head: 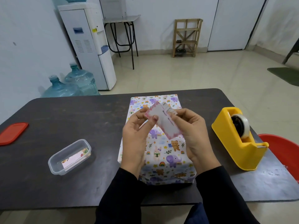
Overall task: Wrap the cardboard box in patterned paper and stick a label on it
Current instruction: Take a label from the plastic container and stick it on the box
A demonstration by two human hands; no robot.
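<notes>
Head view.

- Wrapped box (pixel 166 152): fully covered in white patterned paper with elephants, bears and rainbows. It lies flat at the centre of the dark surface (pixel 80 118), long side running away from the person.
- Label (pixel 163 123): a white card with a pink scalloped border, held tilted in the air above the far half of the box and not touching it.
- Left hand (pixel 135 135): pinches the label's upper left end. The thumb lies on the card's face, and the fingers (pixel 140 113) are curled behind its edge.
- Right hand (pixel 192 131): the fingers (pixel 182 113) are curled and pinch the label's right edge near its top. A small pale strip (pixel 169 109) shows at the fingertips; what it is cannot be told.
- Both forearms are in black sleeves and pass over the near end of the box.
- Tape dispenser (pixel 237 143): yellow, loaded with a roll, standing on the surface to the right of the box and apart from it.
- Clear plastic container (pixel 53 164): open, to the left of the box, with a floral-edged card (pixel 75 157) lying inside.
- Red lid (pixel 13 133): flat at the surface's left edge.
- Beyond the surface, on the left: a water dispenser (pixel 90 46) with two blue water bottles (pixel 77 80) on the floor beside it.
</notes>
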